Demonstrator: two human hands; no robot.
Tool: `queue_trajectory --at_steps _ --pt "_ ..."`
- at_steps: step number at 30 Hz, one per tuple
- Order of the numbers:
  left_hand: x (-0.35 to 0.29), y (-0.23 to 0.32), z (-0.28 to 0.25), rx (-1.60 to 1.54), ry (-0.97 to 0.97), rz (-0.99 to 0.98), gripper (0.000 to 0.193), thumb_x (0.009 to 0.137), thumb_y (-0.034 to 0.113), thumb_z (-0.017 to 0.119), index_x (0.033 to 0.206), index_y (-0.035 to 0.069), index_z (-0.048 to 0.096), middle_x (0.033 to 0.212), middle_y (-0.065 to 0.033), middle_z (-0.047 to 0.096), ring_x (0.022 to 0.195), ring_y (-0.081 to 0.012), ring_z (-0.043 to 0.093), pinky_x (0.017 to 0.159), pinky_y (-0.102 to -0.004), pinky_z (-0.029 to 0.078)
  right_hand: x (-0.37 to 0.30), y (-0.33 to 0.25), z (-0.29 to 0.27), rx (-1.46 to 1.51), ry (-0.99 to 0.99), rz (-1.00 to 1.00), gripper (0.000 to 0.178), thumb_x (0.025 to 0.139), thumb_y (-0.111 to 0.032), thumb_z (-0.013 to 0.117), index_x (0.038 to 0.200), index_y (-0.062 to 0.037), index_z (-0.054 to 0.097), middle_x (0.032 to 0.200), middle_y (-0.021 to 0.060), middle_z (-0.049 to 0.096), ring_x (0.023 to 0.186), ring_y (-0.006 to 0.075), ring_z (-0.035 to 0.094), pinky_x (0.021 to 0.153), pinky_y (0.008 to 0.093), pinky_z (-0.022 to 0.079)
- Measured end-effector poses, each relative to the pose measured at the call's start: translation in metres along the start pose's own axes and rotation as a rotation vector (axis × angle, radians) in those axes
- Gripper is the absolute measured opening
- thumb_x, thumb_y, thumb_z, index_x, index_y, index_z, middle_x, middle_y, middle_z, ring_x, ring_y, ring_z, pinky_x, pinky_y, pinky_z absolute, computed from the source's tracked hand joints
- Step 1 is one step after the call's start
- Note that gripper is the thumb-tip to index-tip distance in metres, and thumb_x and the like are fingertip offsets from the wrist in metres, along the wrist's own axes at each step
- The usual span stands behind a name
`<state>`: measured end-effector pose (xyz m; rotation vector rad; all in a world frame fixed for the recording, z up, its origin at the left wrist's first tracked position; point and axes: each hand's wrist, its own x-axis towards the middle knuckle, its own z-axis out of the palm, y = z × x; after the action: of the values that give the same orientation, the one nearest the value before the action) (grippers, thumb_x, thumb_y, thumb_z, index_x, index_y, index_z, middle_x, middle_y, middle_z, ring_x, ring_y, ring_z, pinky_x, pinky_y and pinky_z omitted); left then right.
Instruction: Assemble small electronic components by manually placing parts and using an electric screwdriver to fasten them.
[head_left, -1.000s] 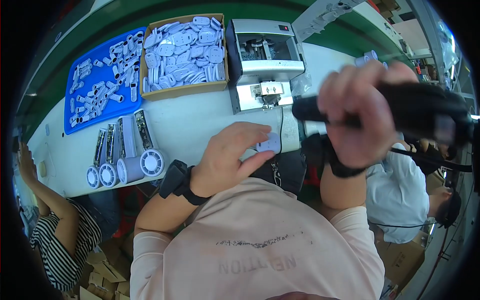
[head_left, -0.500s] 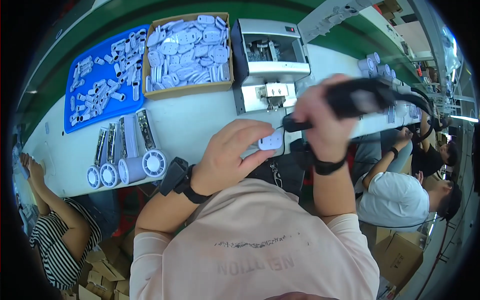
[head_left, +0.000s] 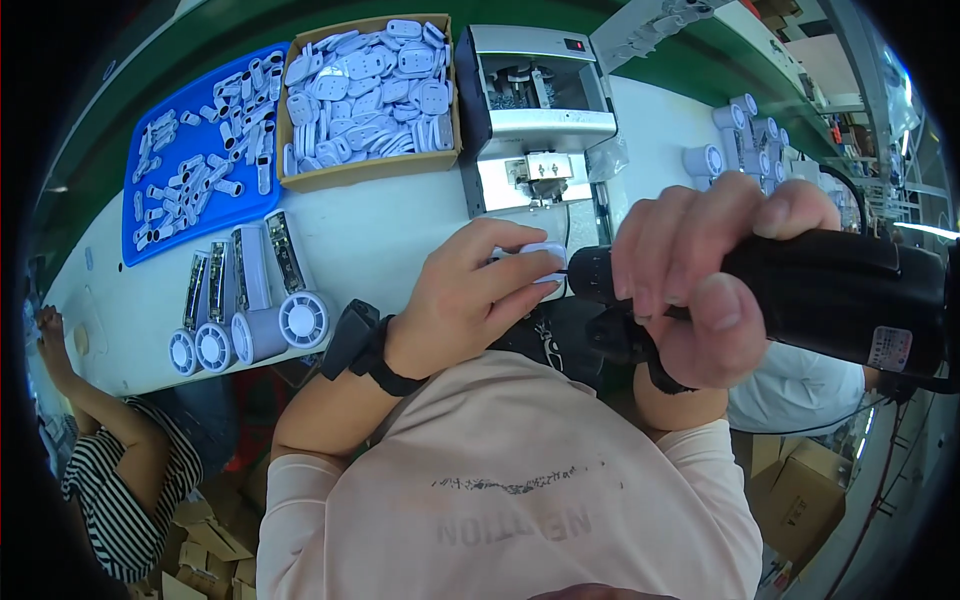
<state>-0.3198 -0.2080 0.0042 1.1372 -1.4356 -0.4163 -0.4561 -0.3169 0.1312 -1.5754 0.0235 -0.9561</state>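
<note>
While the left hand (head_left: 480, 285) pinches a pale plastic piece (head_left: 546, 248) at two o'clock from its wrist, the right hand (head_left: 705, 275) wraps closed fingers around a black power screwdriver (head_left: 825, 295) (nose toward nine o'clock).

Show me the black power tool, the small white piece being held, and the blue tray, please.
Black power tool (head_left: 830, 295): head view, on the side of its thick body.
Small white piece (head_left: 544, 248): head view, on its uncovered part.
Blue tray (head_left: 243, 208): head view, on a bare patch near its lower right corner.
</note>
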Motion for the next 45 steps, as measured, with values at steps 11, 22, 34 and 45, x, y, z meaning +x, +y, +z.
queue_trajectory --at_steps 11,22,34,45 --pt "-0.004 -0.002 0.004 -0.016 -0.049 -0.043 0.047 0.084 0.013 0.083 0.126 0.005 0.066 0.116 -0.0159 0.068 0.098 -0.0358 0.068 0.085 -0.043 0.057 -0.005 -0.003 0.011 0.067 0.168 0.034 0.038 0.091 -0.006 0.07 0.122 -0.0099 0.048 0.078 0.0046 0.052 0.057 0.017 0.05 0.054 0.0324 0.047" --pt "-0.011 0.05 -0.095 0.235 -0.104 -0.266 0.055 0.091 0.037 0.078 0.135 0.009 0.061 0.1 -0.0172 0.074 0.086 -0.0385 0.072 0.078 -0.0446 0.056 -0.036 -0.039 -0.074 0.293 0.219 -0.083 0.038 0.096 -0.013 0.065 0.132 -0.0072 0.052 0.084 0.0041 0.053 0.058 0.014 0.047 0.054 0.0305 0.041" --pt "-0.121 -0.042 -0.39 1.096 -0.099 -1.01 0.055 0.104 0.031 0.065 0.147 -0.002 0.054 0.099 -0.021 0.073 0.085 -0.0277 0.067 0.078 -0.0391 0.052 -0.123 0.004 -0.225 -0.862 0.865 0.697 0.028 0.087 -0.012 0.078 0.108 -0.0005 0.063 0.084 0.0035 0.064 0.065 0.0133 0.062 0.059 0.0294 0.049" --pt "-0.008 -0.015 -0.24 0.821 0.13 -0.644 0.032 0.098 0.015 0.073 0.127 0.001 0.07 0.107 -0.0139 0.075 0.095 -0.0195 0.07 0.086 -0.032 0.054 -0.207 0.064 -0.339 -1.554 0.67 0.749 0.041 0.087 -0.025 0.08 0.117 -0.0025 0.063 0.084 0.0067 0.067 0.071 0.016 0.063 0.065 0.0336 0.051"
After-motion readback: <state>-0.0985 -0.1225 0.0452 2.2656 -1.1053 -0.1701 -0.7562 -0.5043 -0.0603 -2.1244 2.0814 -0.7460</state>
